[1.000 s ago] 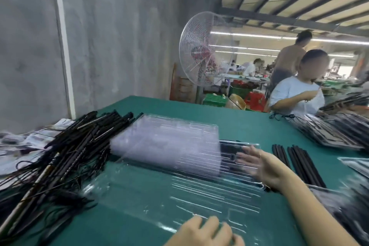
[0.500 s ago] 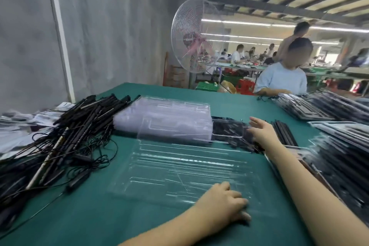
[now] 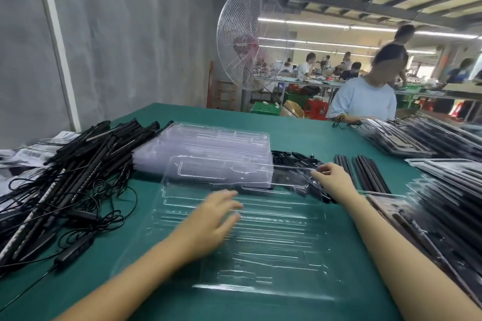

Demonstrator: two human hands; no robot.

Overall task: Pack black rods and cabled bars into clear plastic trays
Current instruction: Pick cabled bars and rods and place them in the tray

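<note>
Where the grey wall [image 3: 125, 34] meets it at the left, a green-covered table [image 3: 300, 138] is seen running away from the person, under a ribbed ceiling with strip lights. A large white caged fan [image 3: 250, 44] stands past the table's far edge, and a worker in a pale blue shirt [image 3: 365, 101] is seated at the far right corner; further benches and people are seen behind, blurred.

A clear tray [image 3: 273, 247] is laid flat on the table directly before the person, its moulded channels running left to right across the view. Just behind it a stack of clear trays [image 3: 208, 146] is set the same way. A heap of cabled bars [image 3: 78, 164] is piled at the left, their long axes slanting from near left to far right, with cables tangled round them. A row of black rods [image 3: 365, 172] is laid to the right of the stack, pointing away from the person, the far ends turned slightly left. Filled trays [image 3: 443, 143] are stacked along the right edge.

The left hand [image 3: 216, 216] is held over the tray's left half with fingers spread and nothing gripped; contact cannot be judged through the blur. The right hand [image 3: 336, 182] is placed at the tray's far right corner with fingers bent; whether the rim is pinched cannot be told.
</note>
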